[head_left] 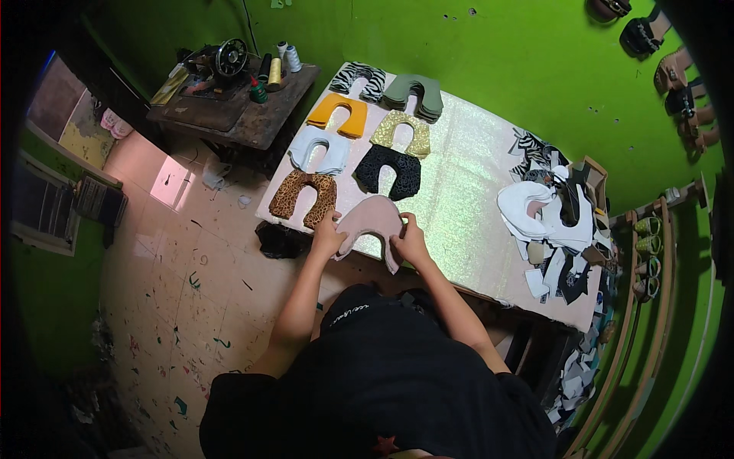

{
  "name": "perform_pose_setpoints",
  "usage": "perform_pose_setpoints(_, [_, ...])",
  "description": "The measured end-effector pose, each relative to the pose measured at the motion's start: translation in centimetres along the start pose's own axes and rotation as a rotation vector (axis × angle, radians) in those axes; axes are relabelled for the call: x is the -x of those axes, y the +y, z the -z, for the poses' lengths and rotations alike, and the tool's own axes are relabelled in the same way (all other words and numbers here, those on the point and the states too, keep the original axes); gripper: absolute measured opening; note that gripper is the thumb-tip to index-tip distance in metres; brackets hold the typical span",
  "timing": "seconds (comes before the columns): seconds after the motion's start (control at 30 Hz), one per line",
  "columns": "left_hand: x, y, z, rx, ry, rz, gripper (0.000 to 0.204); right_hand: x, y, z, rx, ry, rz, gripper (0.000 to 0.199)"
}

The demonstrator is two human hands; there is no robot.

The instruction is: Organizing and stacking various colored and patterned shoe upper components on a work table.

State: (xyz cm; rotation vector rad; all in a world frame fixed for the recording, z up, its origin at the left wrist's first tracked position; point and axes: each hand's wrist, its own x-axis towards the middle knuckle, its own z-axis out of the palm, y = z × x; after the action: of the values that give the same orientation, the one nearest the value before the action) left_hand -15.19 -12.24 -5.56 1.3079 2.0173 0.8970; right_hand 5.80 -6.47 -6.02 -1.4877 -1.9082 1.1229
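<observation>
A stack of pink U-shaped shoe-upper pieces (370, 214) is held at the near edge of the table, curved side away from me. My left hand (327, 236) grips its left leg, and my right hand (410, 243) pinches the right leg. Just beyond lie two columns of similar cut stacks: leopard-print (284, 197), white (334, 145), orange (325, 107) and zebra-print pieces (352, 71) on the left; black patterned (371, 168), gold glitter (391, 126) and green pieces (397, 90) on the right. The leopard-print stack is nearest my left hand.
The table (466, 161) has a shiny pale cover. White cut pieces (516, 203) and mixed scraps (569, 268) pile at its right end. A sewing machine (229, 60) with thread cones (293, 59) stands far left. Scraps litter the tiled floor (222, 268); sandals (648, 245) sit on a wooden rack.
</observation>
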Motion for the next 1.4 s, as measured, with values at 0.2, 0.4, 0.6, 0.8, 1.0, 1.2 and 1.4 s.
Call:
perform_pose_setpoints(0.2, [0.2, 1.0, 0.0, 0.113, 0.02, 0.003, 0.038, 0.5, -0.7, 0.1, 0.042, 0.031, 0.133, 0.048])
perform_pose_setpoints(0.4, [0.5, -1.3, -0.9, -0.081, 0.068, -0.112, 0.036, 1.5, -1.5, -0.4, 0.243, 0.091, 0.149, 0.031])
perform_pose_setpoints(0.6, [1.9, 6.2, -0.5, -0.466, 0.113, 0.016, 0.038, 2.3, -1.8, 2.0, 0.479, -0.097, 0.134, 0.037])
perform_pose_setpoints(0.8, [0.7, 10.1, -5.4, -0.32, 0.087, -0.173, 0.032, 2.6, 2.2, 6.9, 0.301, -0.108, 0.199, 0.041])
perform_pose_setpoints(1.0, [1.1, 14.7, -12.6, -0.218, -0.054, -0.321, 0.03, 2.4, 8.1, 15.9, 0.379, 0.303, -0.039, 0.04])
perform_pose_setpoints(1.2, [2.2, 19.1, -18.2, -0.092, -0.235, -0.384, 0.03, 1.7, 12.2, 24.0, 0.562, 0.461, -0.156, 0.062])
perform_pose_setpoints(1.4, [2.8, 21.7, -21.6, -0.145, -0.342, -0.39, 0.029, 0.5, 14.8, 26.5, 0.752, 0.388, -0.2, 0.068])
